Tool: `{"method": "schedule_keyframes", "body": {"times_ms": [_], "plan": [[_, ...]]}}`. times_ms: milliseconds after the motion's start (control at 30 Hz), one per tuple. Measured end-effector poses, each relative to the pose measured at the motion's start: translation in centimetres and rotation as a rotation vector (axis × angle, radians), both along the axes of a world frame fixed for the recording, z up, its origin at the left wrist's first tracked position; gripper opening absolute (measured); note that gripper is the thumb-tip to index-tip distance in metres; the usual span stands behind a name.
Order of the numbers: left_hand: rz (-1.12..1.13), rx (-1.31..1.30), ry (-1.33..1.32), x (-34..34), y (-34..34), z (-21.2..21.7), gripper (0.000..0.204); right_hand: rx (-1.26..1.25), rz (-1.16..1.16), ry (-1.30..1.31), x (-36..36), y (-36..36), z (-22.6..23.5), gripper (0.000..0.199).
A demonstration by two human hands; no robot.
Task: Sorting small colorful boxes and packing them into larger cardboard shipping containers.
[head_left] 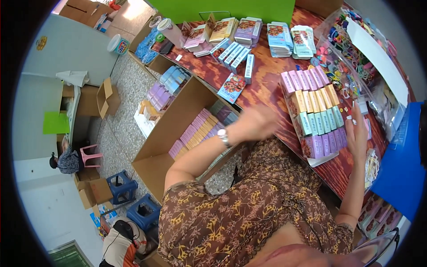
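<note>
Head view: block of small boxes [318,123] stands on the red-brown tabletop [266,91], packed upright in four colour rows, pink, yellow, mint and purple. Pale edge [324,160] shows under its near end; cannot tell whether it is a tray.

Right hand [357,138] just beside the block's right side, fingers extended and a little apart, nothing visibly clamped; contact with the boxes unclear. Left hand [258,123] over the tabletop's near edge, blurred; cannot tell whether fingers are apart or together. Loose blue box [232,87] lies flat beyond it. Open carton [151,171] below holds more boxes.

Handling, judged by eye: each box likely light, thin card, fairly stiff, smooth enough to slide against its neighbours; corners and walls could dent under a hard pinch. Best hold for one: lightly across the narrow sides. For the whole block: both ends, flat palms, level, or rows may spill.
</note>
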State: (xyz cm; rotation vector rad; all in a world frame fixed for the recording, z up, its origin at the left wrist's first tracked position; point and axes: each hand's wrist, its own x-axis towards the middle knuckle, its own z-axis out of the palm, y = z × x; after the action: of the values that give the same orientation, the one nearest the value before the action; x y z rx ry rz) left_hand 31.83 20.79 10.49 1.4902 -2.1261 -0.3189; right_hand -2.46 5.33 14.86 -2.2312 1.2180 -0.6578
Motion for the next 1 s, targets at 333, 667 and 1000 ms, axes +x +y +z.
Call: {"method": "schedule_keyframes", "body": {"times_ms": [333,667,1000], "plan": [[0.69,0.23,-0.189,12.0,1.1,-4.1,0.065,0.159,0.523,-0.178,20.8,8.6,-1.2,0.048],[0.596,0.184,-0.396,8.4,-0.2,-3.4,0.089,0.283,0.404,-0.023,21.2,10.7,-3.2,0.05],[0.559,0.211,-0.15,7.2,-0.8,-4.0,0.09,-0.148,0.621,-0.048,17.4,8.6,-5.9,0.03]]}}
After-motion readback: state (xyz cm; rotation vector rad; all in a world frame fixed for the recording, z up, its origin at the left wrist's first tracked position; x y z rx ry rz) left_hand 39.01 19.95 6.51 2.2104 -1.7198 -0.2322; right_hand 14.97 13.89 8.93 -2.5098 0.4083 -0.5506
